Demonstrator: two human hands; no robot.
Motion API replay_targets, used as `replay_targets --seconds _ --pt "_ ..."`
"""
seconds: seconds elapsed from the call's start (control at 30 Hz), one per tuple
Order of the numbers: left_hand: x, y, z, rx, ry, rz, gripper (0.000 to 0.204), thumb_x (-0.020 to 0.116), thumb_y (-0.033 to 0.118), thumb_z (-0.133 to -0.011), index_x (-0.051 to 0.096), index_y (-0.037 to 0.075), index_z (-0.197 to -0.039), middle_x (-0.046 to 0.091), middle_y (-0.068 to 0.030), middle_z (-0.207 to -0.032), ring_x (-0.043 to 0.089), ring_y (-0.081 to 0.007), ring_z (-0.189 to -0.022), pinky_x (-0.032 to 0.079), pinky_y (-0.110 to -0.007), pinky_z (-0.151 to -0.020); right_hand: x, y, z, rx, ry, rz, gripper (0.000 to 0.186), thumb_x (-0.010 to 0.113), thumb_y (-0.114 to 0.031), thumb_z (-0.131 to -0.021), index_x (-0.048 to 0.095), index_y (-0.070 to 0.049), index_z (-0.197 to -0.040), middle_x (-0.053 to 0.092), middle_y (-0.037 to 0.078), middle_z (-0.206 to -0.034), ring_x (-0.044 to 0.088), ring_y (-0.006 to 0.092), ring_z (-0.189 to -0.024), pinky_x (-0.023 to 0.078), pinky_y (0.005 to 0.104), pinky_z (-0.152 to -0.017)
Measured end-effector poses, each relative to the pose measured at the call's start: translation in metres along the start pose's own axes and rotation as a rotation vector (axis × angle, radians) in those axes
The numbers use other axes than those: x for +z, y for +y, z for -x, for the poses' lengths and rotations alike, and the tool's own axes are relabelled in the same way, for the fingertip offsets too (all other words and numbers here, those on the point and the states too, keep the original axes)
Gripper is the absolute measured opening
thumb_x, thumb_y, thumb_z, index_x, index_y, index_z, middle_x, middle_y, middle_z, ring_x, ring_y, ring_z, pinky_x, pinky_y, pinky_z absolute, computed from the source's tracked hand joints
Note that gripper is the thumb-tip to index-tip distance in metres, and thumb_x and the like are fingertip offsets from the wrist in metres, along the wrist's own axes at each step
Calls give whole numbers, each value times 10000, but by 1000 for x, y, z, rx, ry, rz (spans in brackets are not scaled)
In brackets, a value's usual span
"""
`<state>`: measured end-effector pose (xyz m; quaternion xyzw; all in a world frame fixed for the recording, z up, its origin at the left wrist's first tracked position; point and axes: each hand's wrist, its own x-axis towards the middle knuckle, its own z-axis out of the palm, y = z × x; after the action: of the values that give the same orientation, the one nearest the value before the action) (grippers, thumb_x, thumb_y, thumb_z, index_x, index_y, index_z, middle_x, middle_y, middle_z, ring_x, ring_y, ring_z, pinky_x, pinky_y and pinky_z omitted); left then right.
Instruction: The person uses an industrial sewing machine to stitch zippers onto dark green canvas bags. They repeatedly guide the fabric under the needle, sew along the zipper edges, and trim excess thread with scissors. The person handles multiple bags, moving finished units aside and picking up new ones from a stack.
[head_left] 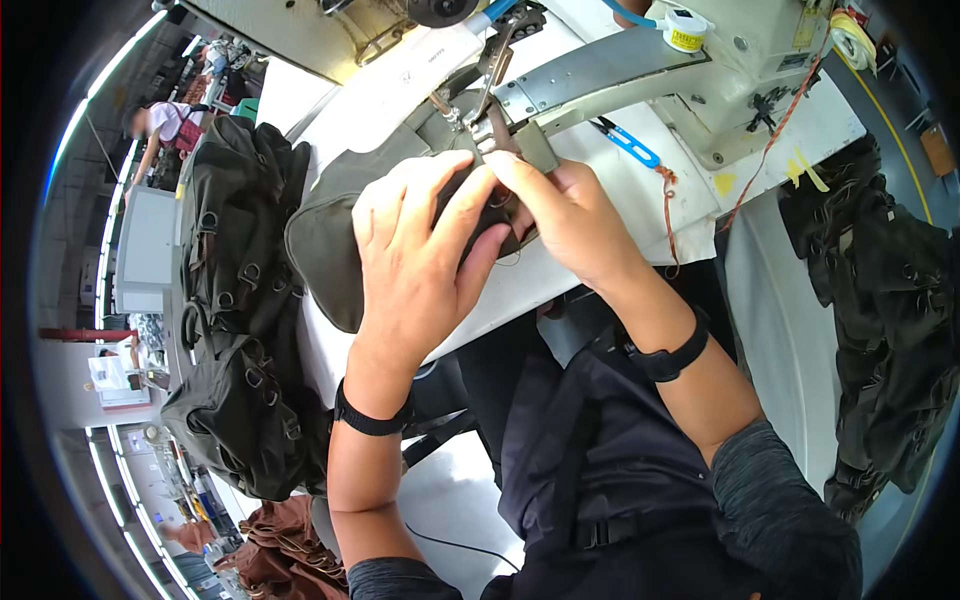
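In the head view, we have the dark green bag piece [330,235] on the bench [690,240], at the needle end of the sewing machine [620,75], with our left hand [412,260] spread wide over it and our right hand [578,215] in a narrow grip on its edge. We see blue thread snips [632,147] just beside the sewing machine, on its near side, and a pile of dark bags [235,230] well apart to its left.
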<state>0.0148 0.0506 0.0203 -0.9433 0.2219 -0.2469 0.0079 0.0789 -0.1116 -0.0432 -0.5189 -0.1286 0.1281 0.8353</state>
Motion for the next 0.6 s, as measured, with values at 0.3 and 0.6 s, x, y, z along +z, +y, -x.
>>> replay_targets --seconds 0.3,0.6 --pt "22 3 -17 -64 193 272 369 853 155 -842 701 61 -1164 671 -134 -1079 675 -314 -972 546 -403 -825 -23 7 10 54 -182 -219 408 539 -300 -1117 698 19 -1315 731 58 -1057 649 125 -966 500 292 -889" --pt "11 -8 5 -132 112 254 355 732 63 -948 685 78 -1300 693 -148 -1351 623 -369 -1294 458 -458 -1115 26 2 15 -140 -12 -160 195 552 -133 -1063 679 14 -1084 596 -53 -843 488 10 -743 395 226 -618"
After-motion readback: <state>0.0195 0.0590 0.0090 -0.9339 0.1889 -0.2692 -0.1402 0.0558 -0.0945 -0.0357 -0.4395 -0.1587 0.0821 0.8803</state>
